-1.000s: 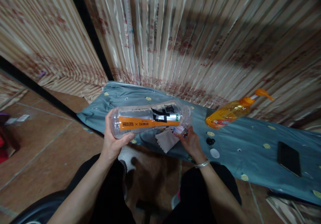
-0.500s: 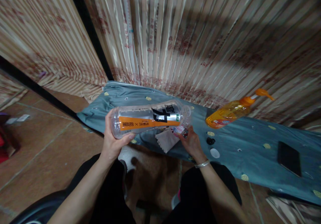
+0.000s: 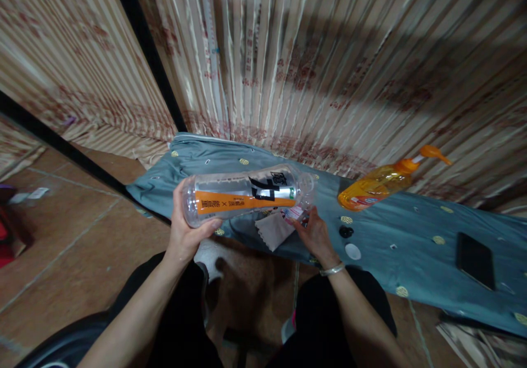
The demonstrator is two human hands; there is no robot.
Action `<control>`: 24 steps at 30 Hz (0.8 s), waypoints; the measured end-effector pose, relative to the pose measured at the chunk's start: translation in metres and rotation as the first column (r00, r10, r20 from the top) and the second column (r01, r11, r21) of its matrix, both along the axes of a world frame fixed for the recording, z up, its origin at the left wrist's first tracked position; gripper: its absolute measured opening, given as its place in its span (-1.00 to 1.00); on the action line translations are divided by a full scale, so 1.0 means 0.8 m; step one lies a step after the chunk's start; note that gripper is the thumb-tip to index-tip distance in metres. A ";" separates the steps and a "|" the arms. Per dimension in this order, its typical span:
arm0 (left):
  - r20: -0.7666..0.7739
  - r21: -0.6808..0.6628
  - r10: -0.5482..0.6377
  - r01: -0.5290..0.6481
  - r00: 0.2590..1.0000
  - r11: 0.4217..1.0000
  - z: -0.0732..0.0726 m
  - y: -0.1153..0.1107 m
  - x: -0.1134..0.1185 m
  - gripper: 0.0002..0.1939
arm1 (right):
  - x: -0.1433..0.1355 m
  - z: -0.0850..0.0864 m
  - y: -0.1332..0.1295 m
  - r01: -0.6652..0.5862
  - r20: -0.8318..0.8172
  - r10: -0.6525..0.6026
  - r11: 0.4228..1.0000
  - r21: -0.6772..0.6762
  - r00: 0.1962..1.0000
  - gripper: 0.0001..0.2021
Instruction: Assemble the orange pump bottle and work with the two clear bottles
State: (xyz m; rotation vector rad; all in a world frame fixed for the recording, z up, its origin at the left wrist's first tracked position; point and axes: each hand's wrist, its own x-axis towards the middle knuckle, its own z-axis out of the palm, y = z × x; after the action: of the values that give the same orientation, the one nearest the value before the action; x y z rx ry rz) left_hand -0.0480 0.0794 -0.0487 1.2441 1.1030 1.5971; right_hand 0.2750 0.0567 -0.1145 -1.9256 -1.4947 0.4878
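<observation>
My left hand (image 3: 185, 222) is wrapped round the base end of a large clear plastic bottle (image 3: 247, 195) with an orange and silver label and black lettering. The bottle lies nearly level above the covered bench, its neck (image 3: 305, 188) pointing right. Just below that neck, my right hand (image 3: 315, 233) is closed on a small clear container (image 3: 295, 212) with a pink and blue printed label. Fingers and the bottle hide much of the container, so I cannot tell whether the two touch. A grey cloth (image 3: 274, 232) with a scalloped edge is beside my right fingertips.
On the blue-green bench cover (image 3: 415, 247) lie an orange pump bottle (image 3: 373, 187), a small black cap-like thing (image 3: 346, 232), a white disc (image 3: 353, 251) and a black phone (image 3: 475, 261). A striped curtain (image 3: 263, 71) hangs behind. Black poles (image 3: 148, 49) stand left.
</observation>
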 end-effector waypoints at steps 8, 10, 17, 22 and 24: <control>-0.005 -0.007 -0.010 0.010 1.000 1.000 -0.001 0.000 -0.001 0.14 | 0.002 -0.001 -0.001 -0.003 -0.020 0.003 1.000 -0.024 1.000 -0.57; 0.005 -0.006 -0.009 0.009 1.000 1.000 -0.001 0.000 0.000 0.14 | 0.002 -0.001 -0.001 0.002 -0.024 -0.003 1.000 -0.015 1.000 -0.59; 0.024 0.006 0.021 -0.021 0.999 1.000 0.002 0.003 0.003 0.14 | 0.006 -0.006 -0.001 -0.010 -0.038 0.011 1.000 0.027 0.999 -0.57; 0.019 -0.014 0.010 -0.010 1.000 1.000 0.001 0.000 0.001 0.14 | 0.006 -0.010 -0.002 -0.005 -0.054 0.007 0.999 0.051 0.999 -0.58; 0.024 -0.031 0.006 -0.006 1.000 1.000 0.000 -0.001 0.000 0.14 | 0.005 -0.011 -0.002 0.004 -0.046 -0.001 0.998 0.064 0.999 -0.58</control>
State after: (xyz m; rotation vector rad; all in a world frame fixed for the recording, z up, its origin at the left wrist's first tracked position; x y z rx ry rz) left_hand -0.0480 0.0785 -0.0489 1.1997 1.1134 1.5897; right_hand 0.2791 0.0554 -0.1229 -1.8546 -1.4608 0.4748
